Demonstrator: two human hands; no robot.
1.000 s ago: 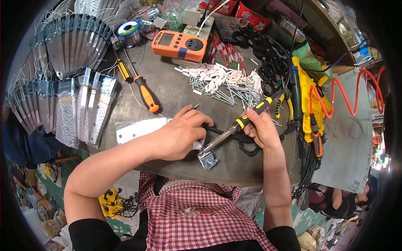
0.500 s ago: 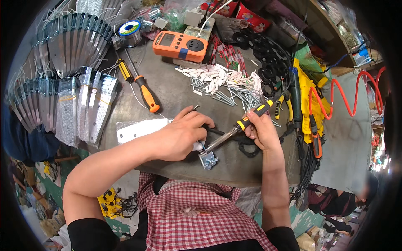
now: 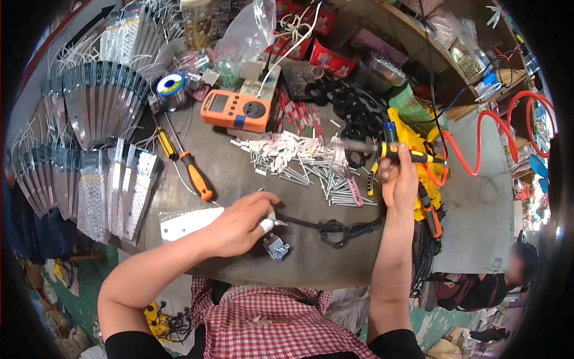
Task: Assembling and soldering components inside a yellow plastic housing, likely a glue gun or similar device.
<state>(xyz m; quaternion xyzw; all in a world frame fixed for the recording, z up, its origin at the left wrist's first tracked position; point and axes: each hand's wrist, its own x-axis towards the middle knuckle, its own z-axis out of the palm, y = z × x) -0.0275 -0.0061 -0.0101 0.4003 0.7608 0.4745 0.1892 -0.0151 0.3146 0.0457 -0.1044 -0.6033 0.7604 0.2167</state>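
My right hand (image 3: 399, 182) grips a yellow-and-black soldering iron (image 3: 412, 154) by its handle. The iron is held up over the right of the table, its metal shaft pointing left above the pile of small parts. Near the table's front edge, my left hand (image 3: 242, 224) has its fingers closed on the end of a black cable (image 3: 299, 221). White wrapping shows on one finger. A small silver metal switch-like part (image 3: 276, 247) sits just under these fingertips, with what seems to be a wire end beside it. The exact grip is partly hidden.
An orange meter (image 3: 236, 110) stands behind white sleeves and metal pins (image 3: 293, 149). At left are a solder spool (image 3: 171, 90), two screwdrivers (image 3: 196, 175) and bundled metal strips (image 3: 104, 102). A red coiled hose (image 3: 478, 146) hangs right; a person (image 3: 478, 293) is beyond.
My right hand has lifted the soldering iron off the metal part and swung it up and right. My left hand stays by the part. The view has shifted.
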